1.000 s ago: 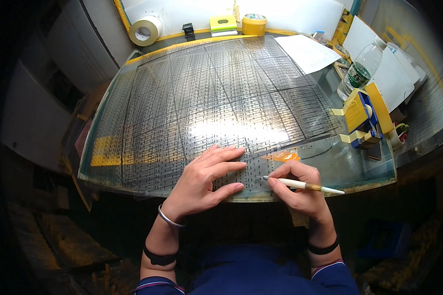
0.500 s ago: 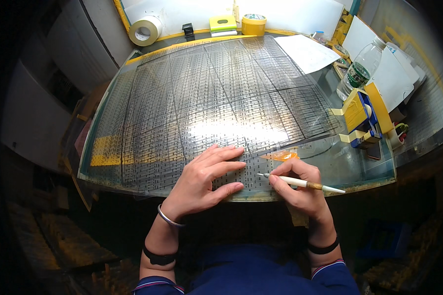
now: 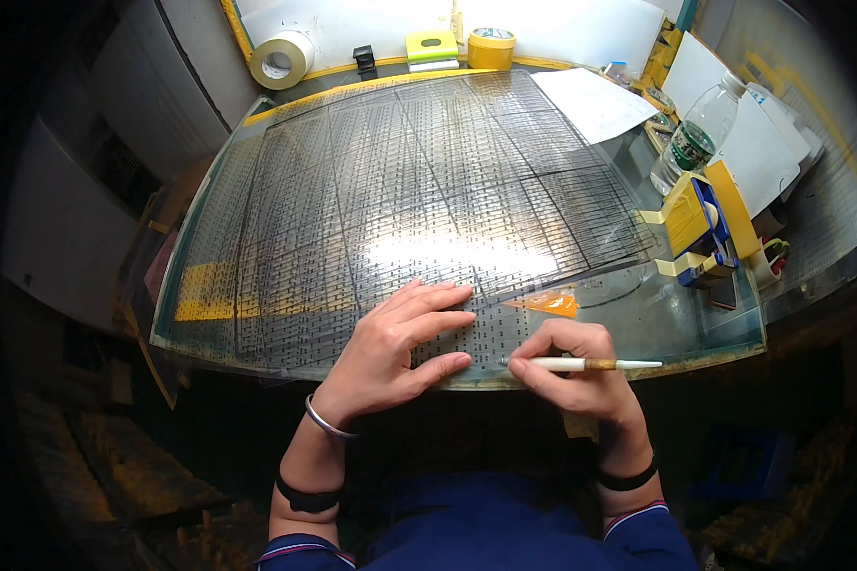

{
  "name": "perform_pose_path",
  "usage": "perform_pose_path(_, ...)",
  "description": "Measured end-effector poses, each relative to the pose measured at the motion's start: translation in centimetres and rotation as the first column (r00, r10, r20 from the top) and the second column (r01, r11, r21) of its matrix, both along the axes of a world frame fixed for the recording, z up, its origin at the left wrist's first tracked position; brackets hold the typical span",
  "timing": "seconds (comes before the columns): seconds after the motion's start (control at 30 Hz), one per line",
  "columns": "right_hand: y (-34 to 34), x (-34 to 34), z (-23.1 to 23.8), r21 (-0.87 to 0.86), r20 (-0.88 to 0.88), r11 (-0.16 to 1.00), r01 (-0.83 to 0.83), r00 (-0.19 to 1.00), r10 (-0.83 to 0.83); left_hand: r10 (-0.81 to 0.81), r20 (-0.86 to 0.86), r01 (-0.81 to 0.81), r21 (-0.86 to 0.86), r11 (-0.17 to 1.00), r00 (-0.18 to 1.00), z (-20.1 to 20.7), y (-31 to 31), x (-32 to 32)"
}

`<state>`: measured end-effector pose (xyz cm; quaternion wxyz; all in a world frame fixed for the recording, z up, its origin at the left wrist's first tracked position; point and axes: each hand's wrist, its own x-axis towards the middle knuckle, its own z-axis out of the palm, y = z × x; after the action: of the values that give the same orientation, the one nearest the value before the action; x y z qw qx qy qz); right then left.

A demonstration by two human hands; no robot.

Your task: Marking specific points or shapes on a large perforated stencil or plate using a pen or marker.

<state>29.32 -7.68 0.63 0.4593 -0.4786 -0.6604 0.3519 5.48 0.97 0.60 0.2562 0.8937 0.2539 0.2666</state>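
A clear film sheet printed with rows of small dark marks and long lines covers most of the glass-topped table. My left hand rests on its near edge, palm down, fingers and thumb spread apart. Just to the right, my right hand pinches a slim pen-shaped tool, cream and white with a brown band. The tool lies nearly level, its thin tip pointing left at the sheet's near edge; whether it touches cannot be made out. Beyond my right hand lies an orange piece of film or plastic.
Along the back stand a tape roll, a small black object, a lime-green box and a yellow tape roll. White paper lies back right. A plastic bottle and blue-and-yellow tape dispensers line the right edge.
My right hand has shifted slightly toward me, bringing the tool's tip nearer the table's front edge and turning the tool more level. My left hand has stayed in place.
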Motion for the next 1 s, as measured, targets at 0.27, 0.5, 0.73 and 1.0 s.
perform_pose_path(0.27,0.4,-0.5,-1.0,0.081,0.003,0.979,0.185,0.983,-0.186,0.003,0.002,-0.003,-0.015,1.0,1.0,0.0,0.0,0.1)
perform_pose_path(0.5,0.2,-0.4,0.0,0.026,0.079,0.997,0.07,0.994,-0.072,0.012,0.002,-0.011,-0.039,0.999,1.0,-0.2,0.1,0.0)
perform_pose_path(0.73,-0.1,0.5,0.0,0.018,0.009,0.999,-0.037,0.999,0.037,0.011,0.007,-0.011,-0.049,0.999,1.0,-0.1,0.0,0.1)
perform_pose_path(1.0,0.2,-0.2,-0.5,0.084,0.007,0.984,0.156,0.988,-0.157,0.014,0.009,-0.014,0.0,1.0,1.0,0.0,0.0,0.2)
